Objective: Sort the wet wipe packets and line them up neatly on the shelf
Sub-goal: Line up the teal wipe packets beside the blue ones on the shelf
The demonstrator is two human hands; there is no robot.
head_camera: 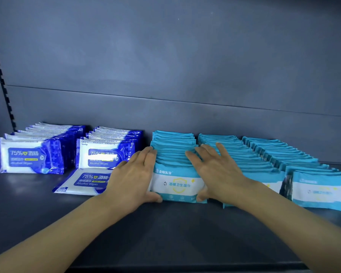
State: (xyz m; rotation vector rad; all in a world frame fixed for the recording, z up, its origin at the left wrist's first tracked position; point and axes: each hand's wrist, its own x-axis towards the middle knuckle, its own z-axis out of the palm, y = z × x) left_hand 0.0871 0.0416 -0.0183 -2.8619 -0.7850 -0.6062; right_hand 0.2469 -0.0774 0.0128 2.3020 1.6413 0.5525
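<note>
Shelf [165, 229] dark grey, flat, with grey back panel [165, 56] and slotted upright [2, 79] at far left. Left hand [134, 180] flat, fingers straight, pressed along left side of first teal row [175, 154]; thumb at front packet's lower corner. Right hand [215, 170] fingers spread, lying over row's right side. Holding nothing, both open. Teal packets upright, faces forward, rows running front to back: middle teal row [244, 156], right teal row [295, 160]. Dark blue rows [47, 144] at left; one dark blue packet [85, 183] lying flat in front.
</note>
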